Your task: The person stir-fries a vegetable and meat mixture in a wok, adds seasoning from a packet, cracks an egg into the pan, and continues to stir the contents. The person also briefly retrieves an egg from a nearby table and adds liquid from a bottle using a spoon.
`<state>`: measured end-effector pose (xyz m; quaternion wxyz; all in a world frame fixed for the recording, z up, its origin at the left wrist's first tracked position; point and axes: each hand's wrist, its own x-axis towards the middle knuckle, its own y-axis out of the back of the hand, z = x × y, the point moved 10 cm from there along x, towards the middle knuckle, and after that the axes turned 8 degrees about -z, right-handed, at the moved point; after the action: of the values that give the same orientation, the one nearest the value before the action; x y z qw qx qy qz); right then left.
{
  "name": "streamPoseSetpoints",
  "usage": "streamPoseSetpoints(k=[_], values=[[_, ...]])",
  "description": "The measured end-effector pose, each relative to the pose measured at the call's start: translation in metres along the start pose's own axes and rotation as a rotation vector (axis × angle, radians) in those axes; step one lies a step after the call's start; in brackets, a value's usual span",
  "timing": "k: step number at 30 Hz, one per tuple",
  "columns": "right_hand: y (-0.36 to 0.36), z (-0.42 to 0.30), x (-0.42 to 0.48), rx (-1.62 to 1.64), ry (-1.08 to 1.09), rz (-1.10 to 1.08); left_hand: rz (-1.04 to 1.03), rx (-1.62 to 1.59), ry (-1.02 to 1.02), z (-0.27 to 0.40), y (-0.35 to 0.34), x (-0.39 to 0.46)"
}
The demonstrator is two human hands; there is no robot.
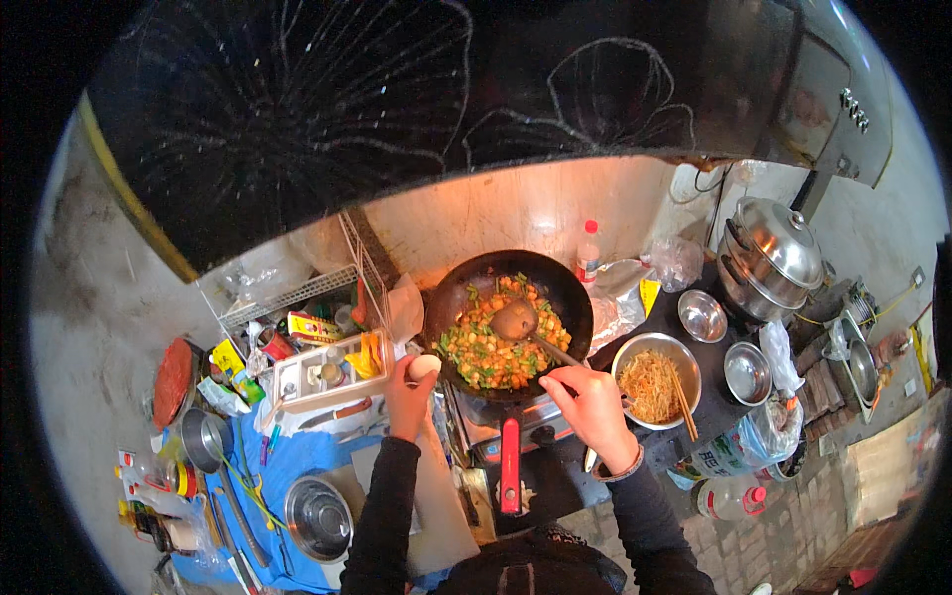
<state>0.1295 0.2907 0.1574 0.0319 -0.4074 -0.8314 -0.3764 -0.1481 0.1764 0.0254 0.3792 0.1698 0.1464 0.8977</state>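
Note:
My left hand (410, 398) holds a small pale round container (424, 367) at the left front rim of a dark wok (454, 297). Diced food with green pieces (476, 346) fills the wok's bottom. A metal ladle (515, 320) lies in the food, its handle slanting right and passing behind my right hand (595, 409). That hand hovers over the wok's right front edge, thumb and fingertips pinched together; anything between them is too small to see. The wok's red handle (510, 468) points towards me.
Right of the wok stands a steel bowl of shredded food (647, 387) with chopsticks (680, 401) in it. Left are a seasoning box (305, 383), a knife (338, 413) and a steel basin (318, 518). A range hood (372, 111) hangs overhead. A lidded steamer pot (773, 253) stands back right.

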Motion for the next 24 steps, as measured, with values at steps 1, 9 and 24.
streamPoseSetpoints(k=[1,9,24], values=[[-0.005,-0.001,0.002,0.027,0.003,-0.010,0.015,-0.082,0.029,-0.004,0.006,0.001],[-0.050,0.007,0.079,0.305,0.122,-0.113,-0.428,-0.939,0.308,0.039,-0.038,0.028],[-0.067,-0.031,0.125,-0.189,0.624,-0.179,-0.640,-0.909,0.423,0.064,-0.074,0.049]])
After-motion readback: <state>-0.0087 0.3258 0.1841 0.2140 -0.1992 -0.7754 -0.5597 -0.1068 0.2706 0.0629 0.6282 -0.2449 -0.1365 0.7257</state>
